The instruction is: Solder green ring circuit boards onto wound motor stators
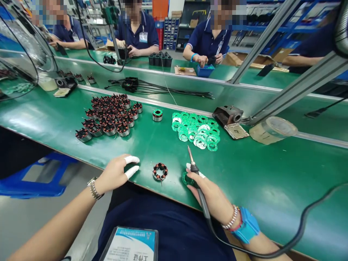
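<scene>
My right hand (202, 186) holds a soldering iron (193, 165), its tip pointing up and away, and also a green ring-shaped board (187, 178) at its fingertips. Left of it, a copper-wound stator (160, 172) lies on the green table near the front edge. My left hand (123, 170), with white finger covers on two fingers, rests at the edge, fingers apart and nothing between them. Farther back stands one stator topped with a green board (157, 115). Many bare stators (108, 115) are grouped at the left, and loose green boards (195, 130) lie in an overlapping pile at the right.
Behind the board pile are a metal stand (227, 115), a sponge pad (236, 131) and a round plastic tub (273, 129). The iron's cable (301, 224) curves across the right front. Black cables (163, 88) lie behind a metal rail. People sit across the bench.
</scene>
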### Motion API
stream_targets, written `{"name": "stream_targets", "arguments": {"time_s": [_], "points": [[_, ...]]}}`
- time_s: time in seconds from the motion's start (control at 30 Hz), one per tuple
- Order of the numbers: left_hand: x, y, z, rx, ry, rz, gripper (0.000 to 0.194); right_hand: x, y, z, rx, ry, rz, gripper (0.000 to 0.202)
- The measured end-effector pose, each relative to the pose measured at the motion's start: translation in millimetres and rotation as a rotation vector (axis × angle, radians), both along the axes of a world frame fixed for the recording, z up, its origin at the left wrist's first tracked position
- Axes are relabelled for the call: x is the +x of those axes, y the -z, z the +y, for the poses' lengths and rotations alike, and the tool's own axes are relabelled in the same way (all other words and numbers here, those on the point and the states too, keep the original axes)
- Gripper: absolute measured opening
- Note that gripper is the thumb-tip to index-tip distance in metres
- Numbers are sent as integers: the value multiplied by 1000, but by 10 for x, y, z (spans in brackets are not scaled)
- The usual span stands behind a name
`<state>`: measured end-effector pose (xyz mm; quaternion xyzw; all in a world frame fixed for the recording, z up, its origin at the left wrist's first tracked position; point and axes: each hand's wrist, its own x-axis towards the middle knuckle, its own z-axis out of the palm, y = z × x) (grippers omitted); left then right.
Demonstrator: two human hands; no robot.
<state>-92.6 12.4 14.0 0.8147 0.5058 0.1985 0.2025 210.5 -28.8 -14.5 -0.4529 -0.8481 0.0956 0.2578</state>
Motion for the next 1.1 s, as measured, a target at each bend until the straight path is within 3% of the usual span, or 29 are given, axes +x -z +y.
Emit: {"name": "stream_targets", "arguments": {"time_s": [0.1,0.17,0.3,0.47,0.6,0.73,0.87,0.97,1.1], "points": [[49,107,126,31,169,84,65,-34,-7,-44,21,20,79,26],[186,123,206,-17,264,59,75,-99,-44,-64,37,45,132,26],[470,89,257,-111,346,-101,53,-289,-145,-133,59,71,259,24],[655,76,29,-195,134,-261,46,-395,-194,-173,32,96,375,21],[729,77,-140,-136,47,-285,46,-335,-196,-143,-12,178,460,19],[779,84,-201,-3,143,-397,48,-308,-176,-107,-96,256,491,21],[812,115,-226,59,233,-381,47,-315,-141,-82,-90,185,423,20],[811,151,-213,66,241,-384,48,-230,-151,-69,-64,139,368,18],[797,206,-160,22,257,-406,44,36,-214,-86,-67,177,384,10]]}}
